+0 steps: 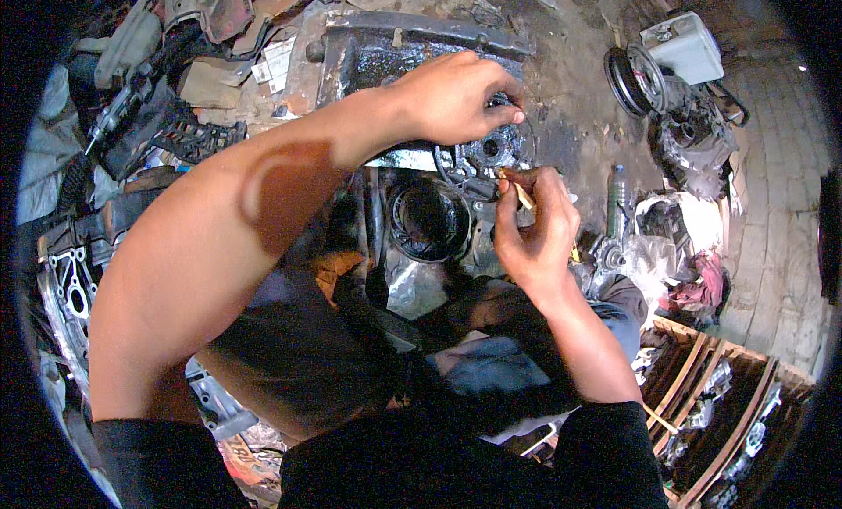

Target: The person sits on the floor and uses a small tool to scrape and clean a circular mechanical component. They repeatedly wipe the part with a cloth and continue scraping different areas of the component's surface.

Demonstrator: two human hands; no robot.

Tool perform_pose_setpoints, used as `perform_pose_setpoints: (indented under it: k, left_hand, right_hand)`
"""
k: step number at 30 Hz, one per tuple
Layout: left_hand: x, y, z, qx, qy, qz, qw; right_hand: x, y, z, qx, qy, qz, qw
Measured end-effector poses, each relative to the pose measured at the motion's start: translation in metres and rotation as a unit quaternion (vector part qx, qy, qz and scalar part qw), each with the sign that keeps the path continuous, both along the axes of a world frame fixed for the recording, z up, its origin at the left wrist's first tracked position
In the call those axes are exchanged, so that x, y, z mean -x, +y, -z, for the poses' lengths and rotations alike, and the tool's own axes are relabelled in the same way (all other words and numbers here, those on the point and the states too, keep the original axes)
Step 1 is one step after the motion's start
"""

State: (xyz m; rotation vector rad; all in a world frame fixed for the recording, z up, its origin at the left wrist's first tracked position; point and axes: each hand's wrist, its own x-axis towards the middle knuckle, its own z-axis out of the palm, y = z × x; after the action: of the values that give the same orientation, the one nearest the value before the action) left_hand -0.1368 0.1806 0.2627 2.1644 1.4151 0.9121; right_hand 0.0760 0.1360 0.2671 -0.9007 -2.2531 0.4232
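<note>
Head view (wide fisheye) faces steeply down

Large printed characters mark an orange-and-white sheet [240,461], well below and left of the dark metal pan [421,27]; marks on the white paper [274,66], just left of the pan, are illegible.

left grip [460,99] part-hidden, wooden rack [758,410] cropped

Stained grey floor [570,97]; a slatted wooden rack [734,445] (lower right).
</note>
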Motion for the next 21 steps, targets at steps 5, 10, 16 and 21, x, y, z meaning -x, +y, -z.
perform_pose_setpoints:
  k: [5, 10, 16, 21]
  left_hand:
    - [0.0006, 0.0012, 0.0020, 0.008, -0.001, -0.002, 1.000]
    - [-0.0014, -0.0019, -0.0053, 0.041, 0.015, -0.016, 0.999]
    - [-0.0019, 0.0018, -0.0005, 0.022, 0.009, -0.014, 1.000]
    - [-0.0033, 0.0007, 0.0002, 0.003, -0.001, -0.019, 1.000]
  right_hand:
    - [-0.0003, 0.0003, -0.0012, 0.025, -0.004, 0.005, 1.000]
    - [0.0008, -0.0053, -0.0035, 0.022, -0.014, 0.003, 1.000]
    - [0.0019, -0.0042, -0.0051, 0.042, -0.010, 0.014, 0.999]
    - [-0.0008, -0.0030, -0.0034, 0.129, 0.022, 0.041, 0.990]
